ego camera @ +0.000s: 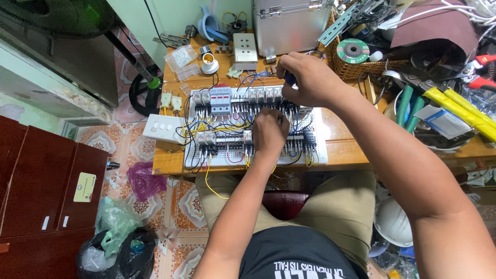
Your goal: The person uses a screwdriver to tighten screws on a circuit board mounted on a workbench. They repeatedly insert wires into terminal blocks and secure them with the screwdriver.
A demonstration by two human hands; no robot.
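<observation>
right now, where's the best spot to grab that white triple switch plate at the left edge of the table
Grip the white switch plate across its two long edges, coming from the left, where it overhangs the wooden table edge. It lies flat and slightly tilted, so those edges are exposed; its right end sits close to the wired panel and loose yellow wires. Both the left hand and right hand are busy on the panel.

tool tip (289, 78) hidden in right grip (305, 77)

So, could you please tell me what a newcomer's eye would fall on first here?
Probably the white wiring board at the centre of the wooden table, crowded with relays and yellow, blue and red wires. Both hands work on it: the left hand presses among the relays, the right hand grips a blue-handled tool above. Yellow-handled cutters lie right.
</observation>
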